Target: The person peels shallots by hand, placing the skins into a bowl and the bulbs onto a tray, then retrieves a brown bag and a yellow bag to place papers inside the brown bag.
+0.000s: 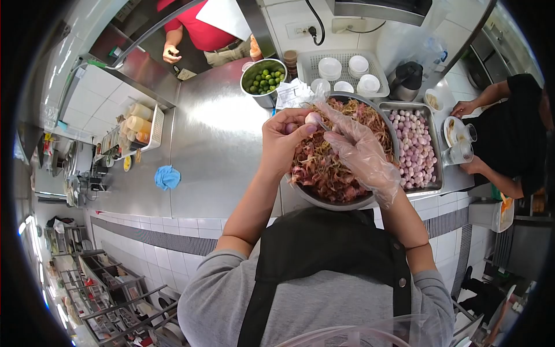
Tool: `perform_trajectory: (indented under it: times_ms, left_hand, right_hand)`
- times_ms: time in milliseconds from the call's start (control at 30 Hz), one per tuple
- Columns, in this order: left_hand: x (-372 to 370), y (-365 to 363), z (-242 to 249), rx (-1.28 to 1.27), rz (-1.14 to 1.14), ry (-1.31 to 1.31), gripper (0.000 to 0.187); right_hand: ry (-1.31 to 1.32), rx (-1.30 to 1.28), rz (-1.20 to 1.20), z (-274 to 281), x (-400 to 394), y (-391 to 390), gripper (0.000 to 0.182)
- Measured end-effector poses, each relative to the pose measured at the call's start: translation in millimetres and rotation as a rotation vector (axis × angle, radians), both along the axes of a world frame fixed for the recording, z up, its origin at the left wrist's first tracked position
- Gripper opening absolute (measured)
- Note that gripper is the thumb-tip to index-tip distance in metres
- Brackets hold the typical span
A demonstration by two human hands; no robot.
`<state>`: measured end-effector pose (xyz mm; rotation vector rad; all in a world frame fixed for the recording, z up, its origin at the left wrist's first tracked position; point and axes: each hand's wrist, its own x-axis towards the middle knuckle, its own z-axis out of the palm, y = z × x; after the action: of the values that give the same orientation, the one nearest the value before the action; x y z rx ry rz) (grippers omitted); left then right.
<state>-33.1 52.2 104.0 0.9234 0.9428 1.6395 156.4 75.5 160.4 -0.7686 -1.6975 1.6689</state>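
My left hand (284, 134) is bare and closed around a peeled shallot (313, 118), held above a big metal bowl (335, 205). A second purple shallot (292, 128) shows between its fingers. My right hand (363, 151) wears a clear plastic glove, its fingers curled close beside the pale shallot. A thin edge shows at those fingertips, but what they grip is hard to make out. Reddish-brown shallot skins (329, 168) fill the bowl below both hands. Just right of it, a rectangular metal tray (440, 173) holds many peeled shallots (411, 150).
Behind the bowl stand a pot of green limes (266, 81), paper slips (293, 93) and a basket of white dishes (378, 52). A blue cloth (167, 177) lies on the steel counter (202, 144). At right, a person in black (509, 133) handles glasses and a plate.
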Motion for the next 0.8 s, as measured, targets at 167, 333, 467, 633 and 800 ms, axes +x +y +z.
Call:
perform_trajectory:
  times_ms: [167,333,467,633,800]
  left_hand:
    - [1.4,-9.8,-9.6,0.01,-0.014,-0.001,0.017]
    - [9.1,-20.0,-12.1,-0.009,0.04,0.153,0.019]
    - [16.1,-20.5,-31.8,-0.039,0.069,0.273,0.019]
    - [31.9,-27.0,-25.5,-0.026,-0.065,0.165,0.018]
    - [41.8,-31.1,-30.2,-0.047,-0.1,0.074,0.028]
  right_hand:
    - [-0.011,0.011,0.015,-11.2,5.3,-3.2,0.05]
    - [0.011,-0.013,-0.033,-23.6,7.8,-15.6,0.042]
    - [0.061,-0.334,-0.082,-27.8,16.6,-18.7,0.04]
    - [0.35,-0.66,-0.061,-30.8,32.3,-36.2,0.044]
    - [0.334,-0.646,-0.106,-36.1,36.2,-35.7,0.046]
